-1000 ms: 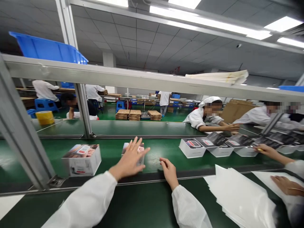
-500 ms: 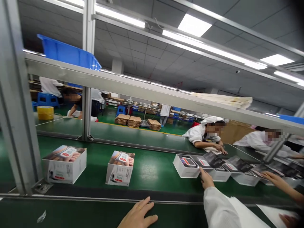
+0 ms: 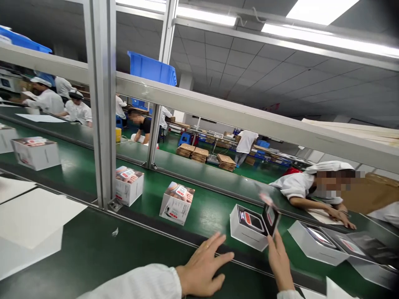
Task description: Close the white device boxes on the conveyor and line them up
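Note:
An open white box (image 3: 247,236) stands on the green belt in front of me, with a dark tray inside showing a pictured device in white and red. At its right side the dark-lined lid (image 3: 270,219) stands up almost vertical, and its top edge is blurred. My right hand (image 3: 279,257) grips this lid low at the near edge, fingers pointing up. My left hand (image 3: 205,265) hovers over the belt's near edge, left of the box, fingers spread and holding nothing. A closed box (image 3: 177,203) with a printed top sits farther left.
More closed boxes (image 3: 36,153) stand left along the belt, past a metal post (image 3: 102,104). Open boxes (image 3: 318,243) are on the right. White sheets (image 3: 31,224) lie at lower left. A co-worker (image 3: 314,187) leans over the far bench.
My view has swung left. My right hand has raised the box's lid from lying back to upright, and the box stands apart from the open ones. My left hand has moved toward the box.

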`<state>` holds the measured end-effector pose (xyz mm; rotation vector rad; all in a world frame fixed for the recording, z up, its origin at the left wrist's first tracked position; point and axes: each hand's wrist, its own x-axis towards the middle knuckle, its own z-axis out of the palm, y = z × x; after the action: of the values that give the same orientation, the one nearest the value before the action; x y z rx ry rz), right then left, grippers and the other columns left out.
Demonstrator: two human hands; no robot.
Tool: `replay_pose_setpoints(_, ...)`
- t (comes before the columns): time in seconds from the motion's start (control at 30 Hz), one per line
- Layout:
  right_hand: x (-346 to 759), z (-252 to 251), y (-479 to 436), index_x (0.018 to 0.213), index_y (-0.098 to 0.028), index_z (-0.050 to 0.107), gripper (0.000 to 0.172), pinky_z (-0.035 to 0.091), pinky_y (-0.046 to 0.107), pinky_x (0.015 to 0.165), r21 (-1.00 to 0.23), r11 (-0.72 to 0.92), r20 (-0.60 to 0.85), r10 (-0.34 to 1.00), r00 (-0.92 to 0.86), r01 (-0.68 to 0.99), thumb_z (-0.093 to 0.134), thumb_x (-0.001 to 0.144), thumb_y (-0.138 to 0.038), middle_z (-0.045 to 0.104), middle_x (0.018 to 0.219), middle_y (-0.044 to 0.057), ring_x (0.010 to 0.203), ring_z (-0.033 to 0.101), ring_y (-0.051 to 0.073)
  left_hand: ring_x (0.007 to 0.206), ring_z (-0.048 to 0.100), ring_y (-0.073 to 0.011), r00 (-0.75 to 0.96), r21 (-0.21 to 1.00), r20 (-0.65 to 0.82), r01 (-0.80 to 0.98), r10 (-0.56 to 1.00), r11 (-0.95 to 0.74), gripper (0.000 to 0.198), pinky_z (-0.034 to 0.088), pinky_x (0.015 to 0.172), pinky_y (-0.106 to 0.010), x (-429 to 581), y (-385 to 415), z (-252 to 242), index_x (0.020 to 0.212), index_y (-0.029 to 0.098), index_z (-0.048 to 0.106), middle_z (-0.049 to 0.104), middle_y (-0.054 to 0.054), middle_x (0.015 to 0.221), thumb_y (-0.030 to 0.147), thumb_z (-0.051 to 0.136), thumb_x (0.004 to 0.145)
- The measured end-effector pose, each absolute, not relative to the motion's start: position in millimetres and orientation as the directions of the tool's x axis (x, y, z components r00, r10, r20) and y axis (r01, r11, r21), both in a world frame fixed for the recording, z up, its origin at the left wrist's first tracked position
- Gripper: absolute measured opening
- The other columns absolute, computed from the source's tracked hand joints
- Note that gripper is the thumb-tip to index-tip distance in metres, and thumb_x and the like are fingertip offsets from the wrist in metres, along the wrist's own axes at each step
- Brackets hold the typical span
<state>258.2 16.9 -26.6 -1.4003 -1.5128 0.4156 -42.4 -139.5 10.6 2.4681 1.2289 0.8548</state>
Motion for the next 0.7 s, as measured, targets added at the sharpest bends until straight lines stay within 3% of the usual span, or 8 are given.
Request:
replay_pose_setpoints(0.1, 236.2, -19.4, 3.6, 0.141, -0.029, 0.05, 0.067, 0.029, 0.043, 0.115, -0.788, 0.282, 0.349, 0.937, 0.019, 0.548, 0.044, 0.085, -0.065, 0.04, 0.152, 0.002, 0.145, 0.027, 0.031, 0.148, 0.005, -0.0363, 0.356, 0.408, 0.536, 0.685, 0.765, -0.604, 0.077, 0.022, 0.116, -0.056, -28.4, -114.8, 24.7, 0.149, 0.026, 0.033, 0.007, -0.01, 0.163, 0.017, 0.059, 0.078)
replay_pose_setpoints(0.17, 226.6, -16.4, -0.1, 0.135, -0.03, 0.055, 0.065, 0.032, 0.046, 0.113, -0.779, 0.303, 0.335, 0.941, -0.044, 0.548, 0.048, 0.082, -0.066, 0.043, 0.149, 0.004, 0.142, 0.032, 0.032, 0.149, 0.001, -0.0352, 0.316, 0.418, 0.555, 0.693, 0.769, -0.587, 0.083, 0.016, 0.118, -0.056, -17.5, -88.9, 30.3, 0.152, 0.023, 0.026, 0.004, -0.01, 0.163, 0.017, 0.058, 0.075)
replay_pose_setpoints(0.23, 220.1, -16.3, -0.9, 0.133, -0.03, 0.057, 0.065, 0.039, 0.047, 0.108, -0.782, 0.31, 0.335, 0.94, -0.055, 0.541, 0.051, 0.08, -0.067, 0.047, 0.146, 0.005, 0.136, 0.041, 0.033, 0.149, 0.002, -0.0347, 0.292, 0.522, 0.474, 0.668, 0.831, -0.531, 0.089, 0.01, 0.12, -0.056, -6.8, -61.0, 28.4, 0.155, 0.02, 0.019, 0.008, -0.011, 0.163, 0.019, 0.059, 0.075)
replay_pose_setpoints(0.37, 211.2, -21.9, 3.1, 0.129, -0.032, 0.06, 0.068, 0.051, 0.046, 0.092, -0.821, 0.237, 0.295, 0.955, 0.031, 0.52, 0.055, 0.073, -0.071, 0.056, 0.137, 0.006, 0.121, 0.054, 0.037, 0.142, 0.029, -0.0345, 0.242, 0.729, 0.226, 0.6, 0.943, -0.329, 0.099, 0.028, 0.116, -0.05, 5.5, -24.3, 2.9, 0.156, 0.015, 0.008, 0.028, -0.018, 0.156, 0.025, 0.061, 0.073)
replay_pose_setpoints(0.47, 207.8, -28.3, 10.6, 0.127, -0.029, 0.06, 0.075, 0.052, 0.046, 0.091, -0.853, 0.194, 0.275, 0.956, 0.1, 0.484, 0.056, 0.068, -0.076, 0.057, 0.137, 0.008, 0.114, 0.059, 0.038, 0.141, 0.029, -0.035, 0.24, 0.724, 0.224, 0.608, 0.945, -0.326, 0.105, 0.03, 0.116, -0.049, -1.7, -24.1, -12.1, 0.157, 0.016, 0.006, 0.026, -0.017, 0.156, 0.025, 0.066, 0.071)
replay_pose_setpoints(0.57, 202.7, -33.6, 19.9, 0.136, -0.027, 0.053, 0.081, 0.053, 0.042, 0.091, -0.909, 0.222, 0.282, 0.951, 0.126, 0.353, 0.056, 0.071, -0.076, 0.054, 0.14, 0.009, 0.117, 0.058, 0.035, 0.143, 0.015, -0.044, 0.322, 0.577, 0.311, 0.684, 0.894, -0.446, 0.108, 0.022, 0.114, -0.059, -22.3, -33.5, 3.6, 0.156, 0.029, 0.013, 0.014, -0.012, 0.16, 0.029, 0.075, 0.067)
replay_pose_setpoints(0.63, 193.4, -35.0, 24.8, 0.145, -0.027, 0.042, 0.085, 0.055, 0.038, 0.087, -0.948, 0.225, 0.257, 0.958, 0.125, 0.225, 0.052, 0.076, -0.075, 0.053, 0.141, 0.009, 0.117, 0.06, 0.031, 0.143, 0.002, -0.0503, 0.423, 0.382, 0.387, 0.735, 0.819, -0.56, 0.104, 0.016, 0.111, -0.065, -38.1, -35.7, 31.3, 0.153, 0.04, 0.022, 0.002, -0.008, 0.162, 0.029, 0.079, 0.066)
replay_pose_setpoints(0.7, 179.1, -34.1, 27.0, 0.148, -0.024, 0.037, 0.086, 0.055, 0.037, 0.086, -0.964, 0.225, 0.239, 0.967, 0.089, 0.145, 0.044, 0.08, -0.076, 0.055, 0.139, 0.01, 0.115, 0.062, 0.029, 0.143, 0.004, -0.0505, 0.536, 0.191, 0.419, 0.737, 0.733, -0.648, 0.097, 0.013, 0.11, -0.065, -52.1, -32.7, 63.3, 0.15, 0.045, 0.026, 0.006, -0.008, 0.16, 0.032, 0.08, 0.07)
